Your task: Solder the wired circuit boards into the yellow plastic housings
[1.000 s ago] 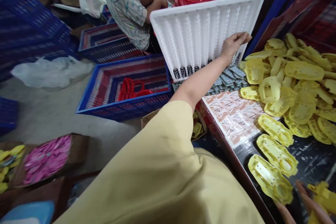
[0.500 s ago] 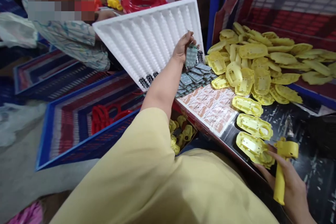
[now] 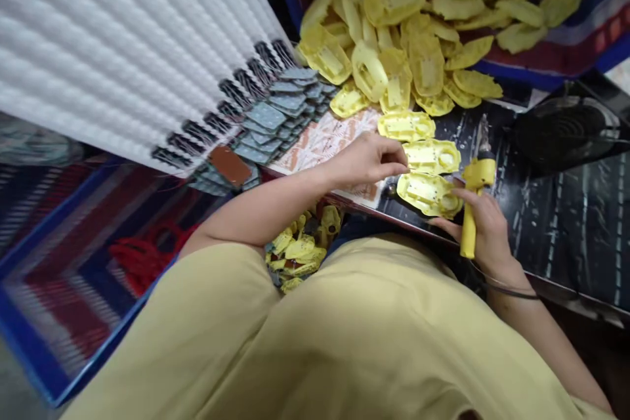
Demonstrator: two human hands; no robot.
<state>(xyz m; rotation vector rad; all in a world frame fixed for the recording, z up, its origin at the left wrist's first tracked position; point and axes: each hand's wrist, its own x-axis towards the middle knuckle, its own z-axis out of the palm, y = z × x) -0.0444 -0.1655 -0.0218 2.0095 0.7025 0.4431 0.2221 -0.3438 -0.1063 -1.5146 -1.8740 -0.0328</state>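
Observation:
My left hand point(image 3: 371, 159) is closed, its fingertips pinched together just left of the middle yellow plastic shell point(image 3: 432, 157). Whatever sits between them is too small or hidden to make out. At the front of a row of three shells, my right hand point(image 3: 487, 226) pinches the right end of the nearest yellow shell point(image 3: 427, 194). The same hand also holds a yellow-handled tool with a metal tip point(image 3: 471, 210), its tip pointing away from me. A small dark round part point(image 3: 391, 190) lies beside the nearest shell's left end.
Grey-green circuit boards point(image 3: 268, 117) are stacked beside a white foam tray point(image 3: 162, 33) with black parts along its edge. One brown board point(image 3: 230, 166) lies on top. Loose yellow shells point(image 3: 394, 3) are heaped behind. A printed sheet point(image 3: 329, 138) covers part of the black table point(image 3: 551, 210).
My left hand has come back from the tray to the shells, and the green board no longer shows in it. My right hand remains at the nearest shell with the tool. The view has turned right.

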